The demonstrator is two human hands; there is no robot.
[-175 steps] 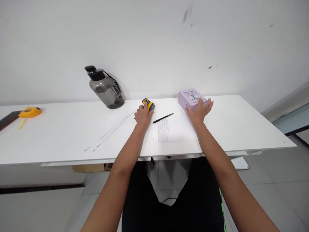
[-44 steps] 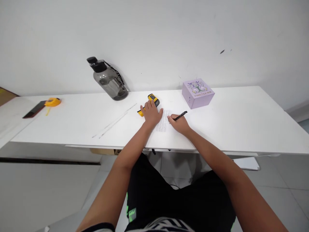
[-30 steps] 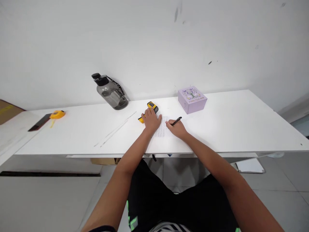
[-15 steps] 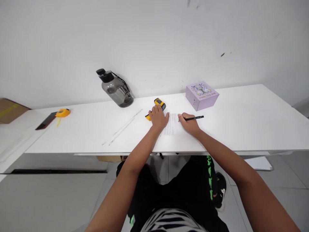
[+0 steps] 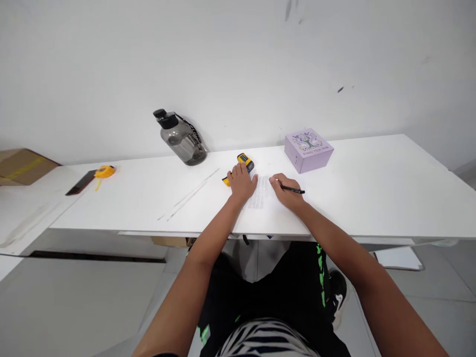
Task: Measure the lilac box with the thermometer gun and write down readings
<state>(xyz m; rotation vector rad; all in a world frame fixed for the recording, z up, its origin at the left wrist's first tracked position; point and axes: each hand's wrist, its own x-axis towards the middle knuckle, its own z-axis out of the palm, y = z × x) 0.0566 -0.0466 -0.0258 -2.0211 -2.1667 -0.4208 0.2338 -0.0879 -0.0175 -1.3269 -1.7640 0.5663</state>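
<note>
A white sheet of paper (image 5: 257, 199) with dense rows of handwriting lies between my hands, its edges hard to tell from the white table. My left hand (image 5: 242, 183) rests with fingers spread at the paper's left side. Its fingertips lie over a yellow-and-black tool (image 5: 245, 159), which they partly cover, so its exact kind is unclear. My right hand (image 5: 287, 192) is closed around a black pen (image 5: 293, 189), held in a writing grip at the right of the written rows. The pen's tip is hidden by my fingers.
A purple tea box (image 5: 310, 151) stands behind my right hand. At the back left is a grey water bottle (image 5: 185, 145). Farther left lie an orange tape measure (image 5: 105, 171), a dark flat object (image 5: 81, 183) and a cardboard box (image 5: 26, 167). The table's front edge (image 5: 148, 231) runs before me.
The view has shifted slightly. The pen's back end has swung lower, with my right hand still gripping it. My left hand stays on the paper and tool.
</note>
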